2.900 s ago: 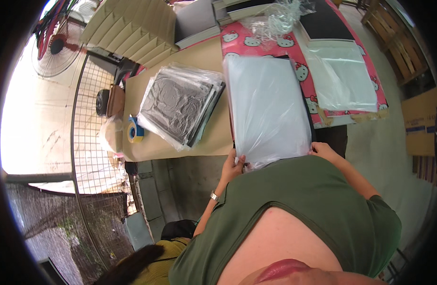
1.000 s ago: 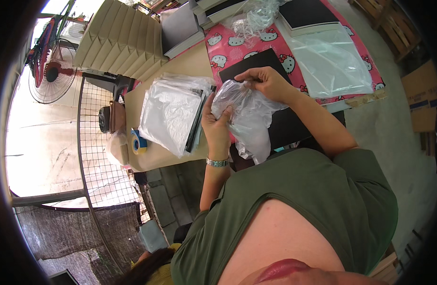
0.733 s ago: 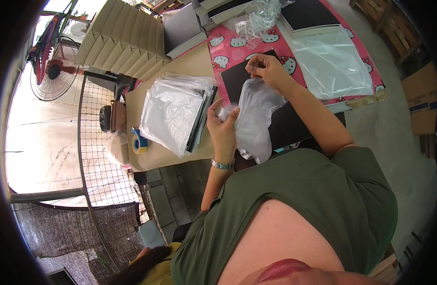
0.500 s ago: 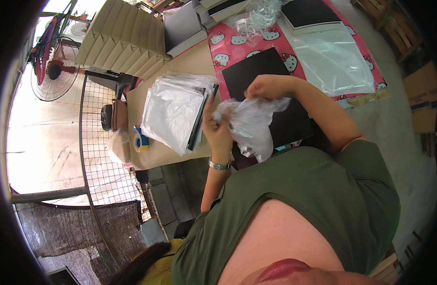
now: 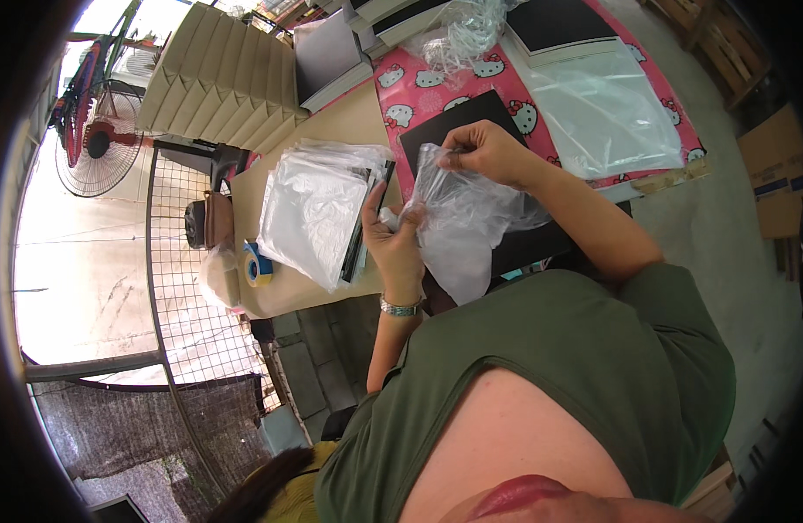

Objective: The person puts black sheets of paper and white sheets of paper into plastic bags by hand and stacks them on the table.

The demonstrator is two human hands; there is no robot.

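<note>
A crumpled clear plastic bag (image 5: 458, 248) hangs between my hands above a black flat board or book cover (image 5: 532, 248). My right hand (image 5: 489, 155) pinches the bag's upper edge between thumb and fingers. My left hand (image 5: 394, 240), with a metal watch band at the wrist, grips the bag's left side between thumb and fingers, the index finger pointing up. Just left of that hand lies a stack of plastic-wrapped flat items (image 5: 319, 213) with dark edges showing. Part of the black board is hidden beneath the bag and my right arm.
A blue and yellow tape roll (image 5: 258, 266) lies at the table's left edge. Tan wrapped bundles (image 5: 218, 78) and dark-covered books (image 5: 332, 65) rise behind. A pink patterned cloth (image 5: 401, 83) covers the right part, bearing clear plastic sheets (image 5: 602, 113), a black-covered stack (image 5: 563, 30) and tangled plastic (image 5: 462, 35).
The bag, bunched up before, now spreads more between my hands. My right hand has turned and shifted slightly up and left; the left hand stays near the same spot.
</note>
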